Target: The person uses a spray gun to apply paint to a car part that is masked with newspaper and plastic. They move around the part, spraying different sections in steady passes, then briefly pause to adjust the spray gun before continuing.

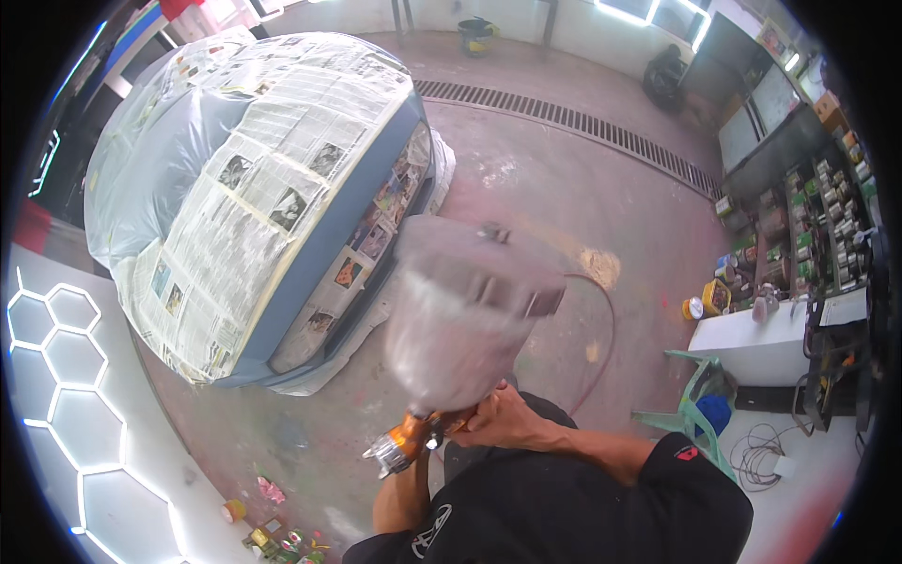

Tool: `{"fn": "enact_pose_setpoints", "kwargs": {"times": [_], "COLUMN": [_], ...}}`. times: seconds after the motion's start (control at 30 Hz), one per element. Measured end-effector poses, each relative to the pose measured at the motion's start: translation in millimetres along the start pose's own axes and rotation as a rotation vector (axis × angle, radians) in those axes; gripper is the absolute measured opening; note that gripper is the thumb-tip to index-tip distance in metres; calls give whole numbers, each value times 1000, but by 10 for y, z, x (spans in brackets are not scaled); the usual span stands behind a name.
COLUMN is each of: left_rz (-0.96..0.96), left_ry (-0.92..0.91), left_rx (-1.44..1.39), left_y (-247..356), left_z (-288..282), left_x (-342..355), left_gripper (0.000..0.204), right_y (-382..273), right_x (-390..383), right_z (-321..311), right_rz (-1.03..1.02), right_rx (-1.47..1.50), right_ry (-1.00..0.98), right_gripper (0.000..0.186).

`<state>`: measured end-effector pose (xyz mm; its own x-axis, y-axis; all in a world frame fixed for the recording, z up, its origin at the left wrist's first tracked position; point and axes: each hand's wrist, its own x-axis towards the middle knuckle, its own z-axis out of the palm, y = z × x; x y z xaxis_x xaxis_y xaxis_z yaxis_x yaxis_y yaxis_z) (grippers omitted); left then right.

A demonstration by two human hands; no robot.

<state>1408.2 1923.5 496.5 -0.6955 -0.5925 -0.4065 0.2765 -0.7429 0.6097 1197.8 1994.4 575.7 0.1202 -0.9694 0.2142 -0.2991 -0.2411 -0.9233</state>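
My right hand [503, 420] is closed around the handle of a paint spray gun [410, 436] with an orange body and a silver nozzle. Its large, cloudy gravity cup [446, 352], capped by a grey lid [479, 258], rises toward me and looks slightly blurred. The nozzle points to the lower left. My left forearm [399, 503] reaches up below the gun, which hides the fingers of that hand. Beyond the gun, at the left, stands a car covered in newspaper [305, 122] and clear plastic sheeting [188, 155]. Its blue-grey bumper [310, 230] is bare of paper.
An air hose [613, 329] curves over the floor behind the gun. On the right are a green plastic chair [700, 399], a white counter [752, 338] and shelves [799, 221] of cans. A floor grate [573, 120] crosses the back. Cans and scraps [272, 540] lie lower left.
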Motion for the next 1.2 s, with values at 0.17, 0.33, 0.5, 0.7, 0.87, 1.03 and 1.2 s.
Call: {"fn": "enact_pose_setpoints", "kwargs": {"times": [0.17,0.33,0.5,0.7,0.87,1.03,1.2], "left_rz": [-114,-206,-200,-95,61,228,455], "left_ry": [-176,-404,-494,-385,17,315,583], "left_rx": [-7,-83,-173,-243,-293,-272,-14], "left_y": [-51,-65,44,327,467,607,852], "left_z": [315,730,765,574,192,161,124], "left_x": [145,244,274,412,775,1413,1771], "left_gripper": [74,68,63,57,53,54,40], "right_y": [1,-151,-325,-195,523,496,1007], "right_x": [-258,62,445,723,837,1605,2095], "right_z": [-405,-557,-580,-488,-647,-358,-432], "right_rz": [349,241,163,217,365,298,-87], "right_rx": [454,529,510,513,215,272,133], "right_ry": [-251,-454,-531,-360,-285,-80,-249], "right_gripper": [82,84,78,72,44,31,37]}}
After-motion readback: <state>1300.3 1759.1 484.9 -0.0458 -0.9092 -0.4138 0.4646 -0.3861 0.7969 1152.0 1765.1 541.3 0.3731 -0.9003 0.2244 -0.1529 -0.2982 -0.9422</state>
